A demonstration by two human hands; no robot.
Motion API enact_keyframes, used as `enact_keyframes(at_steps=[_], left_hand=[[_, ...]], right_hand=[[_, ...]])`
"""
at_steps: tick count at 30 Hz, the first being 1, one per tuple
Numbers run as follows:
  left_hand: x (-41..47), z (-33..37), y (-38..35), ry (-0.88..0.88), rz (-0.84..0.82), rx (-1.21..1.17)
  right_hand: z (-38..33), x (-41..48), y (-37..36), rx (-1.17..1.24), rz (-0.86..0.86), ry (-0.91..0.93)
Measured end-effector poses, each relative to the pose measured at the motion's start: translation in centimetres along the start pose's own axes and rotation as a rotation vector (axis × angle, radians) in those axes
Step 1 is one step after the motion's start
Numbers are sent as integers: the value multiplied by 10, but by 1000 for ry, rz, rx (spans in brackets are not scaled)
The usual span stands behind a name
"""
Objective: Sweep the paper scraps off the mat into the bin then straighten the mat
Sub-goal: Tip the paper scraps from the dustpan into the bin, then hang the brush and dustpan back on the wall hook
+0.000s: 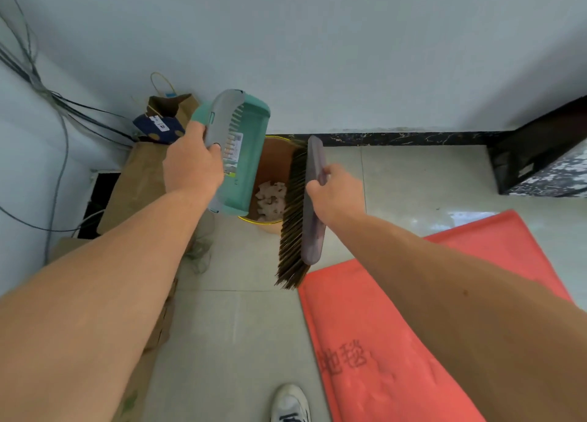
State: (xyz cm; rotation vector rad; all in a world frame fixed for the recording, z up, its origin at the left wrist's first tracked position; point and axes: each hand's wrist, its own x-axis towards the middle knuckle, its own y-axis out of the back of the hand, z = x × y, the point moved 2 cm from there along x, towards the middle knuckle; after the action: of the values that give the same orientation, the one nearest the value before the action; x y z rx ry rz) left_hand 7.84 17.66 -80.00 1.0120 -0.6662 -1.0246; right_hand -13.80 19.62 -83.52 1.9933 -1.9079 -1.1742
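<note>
Head: tiled floor [238, 342], red mat [349, 320], grey wall [349, 56]

Even, soft daylight; glare on floor tiles [467, 218]; wide-angle bending at edges.

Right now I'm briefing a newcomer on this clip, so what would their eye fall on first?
The teal dustpan, gripped by the left hand, is tipped over the brown bin at centre, where paper scraps lie at the bottom. Just right of it, the right hand holds a grey brush, bristles toward the bin. The red mat fills the lower right, askew to the floor tiles.
</note>
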Motion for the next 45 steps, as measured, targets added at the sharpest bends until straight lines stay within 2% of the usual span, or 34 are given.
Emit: enact_keyframes(at_steps=[8,16,19,22,32,39,45], left_hand=[[1,-6,19,57,-51,-121],[-10,-5,106,388,-95,-357],[-4,11,149,418,-126,-357],[0,38,199,334,-141,-308],[20,192,413,-152,-101,44],[18,311,545,-390,58,182],[11,382,599,-505,185,213]], right_hand=[[-30,-21,22,-35,8,-121],[-83,-74,83,-76,31,-180],[-117,-88,119,-72,28,-129],[-150,-107,159,-85,37,-32],[-282,-174,330,-138,160,196],[-368,-232,473,-211,372,411],[-411,-263,549,-269,570,519]])
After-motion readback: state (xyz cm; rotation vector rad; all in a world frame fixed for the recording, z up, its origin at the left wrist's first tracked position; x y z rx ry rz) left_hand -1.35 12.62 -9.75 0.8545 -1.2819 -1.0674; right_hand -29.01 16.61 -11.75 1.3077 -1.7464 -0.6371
